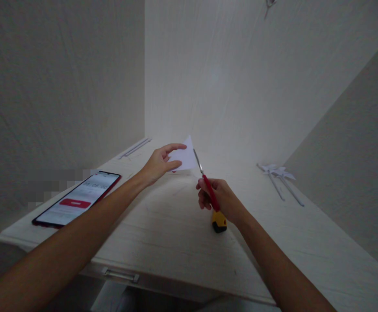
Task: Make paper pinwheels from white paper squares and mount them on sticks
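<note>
My left hand [161, 164] pinches a small white piece of paper [185, 158] above the white desk [176, 242], thumb below and fingers above. My right hand [219, 198] is closed round the red handles of a pair of scissors [205, 177]. The thin metal blades point up and left and meet the paper's right edge. A small yellow and black object [219, 221] lies on the desk just under my right wrist.
A smartphone [78, 198] with a lit screen and red case lies at the desk's left edge. Two white paper pinwheels on sticks [279, 175] lie at the right. Thin white sticks [135, 148] lie at the back left. A drawer handle [121, 274] shows below the front edge.
</note>
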{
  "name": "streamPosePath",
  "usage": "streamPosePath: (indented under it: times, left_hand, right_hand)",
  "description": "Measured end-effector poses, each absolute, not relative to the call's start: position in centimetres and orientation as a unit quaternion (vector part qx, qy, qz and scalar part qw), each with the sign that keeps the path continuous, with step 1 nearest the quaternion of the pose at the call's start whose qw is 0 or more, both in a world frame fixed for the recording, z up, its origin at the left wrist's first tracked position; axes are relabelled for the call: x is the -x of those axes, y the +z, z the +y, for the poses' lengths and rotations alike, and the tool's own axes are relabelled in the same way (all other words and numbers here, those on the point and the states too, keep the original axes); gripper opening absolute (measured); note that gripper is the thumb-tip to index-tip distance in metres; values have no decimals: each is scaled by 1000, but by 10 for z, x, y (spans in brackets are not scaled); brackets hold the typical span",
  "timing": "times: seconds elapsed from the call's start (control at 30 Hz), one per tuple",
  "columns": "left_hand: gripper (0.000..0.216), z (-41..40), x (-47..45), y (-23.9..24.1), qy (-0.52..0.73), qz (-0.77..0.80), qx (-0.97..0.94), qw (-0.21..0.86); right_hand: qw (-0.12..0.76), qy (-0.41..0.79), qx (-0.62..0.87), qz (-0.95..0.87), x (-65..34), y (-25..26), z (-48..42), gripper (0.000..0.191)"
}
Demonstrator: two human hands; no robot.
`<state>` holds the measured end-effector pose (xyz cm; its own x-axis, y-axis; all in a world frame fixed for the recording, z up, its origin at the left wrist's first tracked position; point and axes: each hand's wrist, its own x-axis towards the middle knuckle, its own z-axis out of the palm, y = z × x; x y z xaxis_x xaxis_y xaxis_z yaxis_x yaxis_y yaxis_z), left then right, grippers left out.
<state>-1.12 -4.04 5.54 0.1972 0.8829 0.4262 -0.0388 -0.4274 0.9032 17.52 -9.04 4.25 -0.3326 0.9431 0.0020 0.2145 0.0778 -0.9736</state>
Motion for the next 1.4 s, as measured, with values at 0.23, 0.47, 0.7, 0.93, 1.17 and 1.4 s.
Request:
streamPosePath:
  times: [0.23, 0.47, 0.7, 0.93, 1.17, 1.4]
  left_hand:
    - [26, -31, 16, 49, 543, 380, -633, 399]
    - [40, -36, 17, 48, 504, 367, -662, 415]
    - [38, -30, 18, 41, 524, 317, -689, 387]
    - [32, -33, 17, 45, 525, 273, -717, 369]
    - [35, -31, 19, 42, 518, 258, -726, 371]
    - [35, -28, 20, 40, 527, 247, -716, 385]
  right_hand:
    - [457, 243, 525, -676, -193, 36, -70, 19]
    - [436, 244, 543, -675, -188, 41, -75, 28]
    - [380, 344, 554, -656, -181, 53, -85, 28]
    - [341, 390, 493, -699, -186, 50, -89, 44]
    - [309, 548, 332, -703, -194, 60, -102, 55]
    - [242, 600, 350, -677, -195, 65, -106, 61]
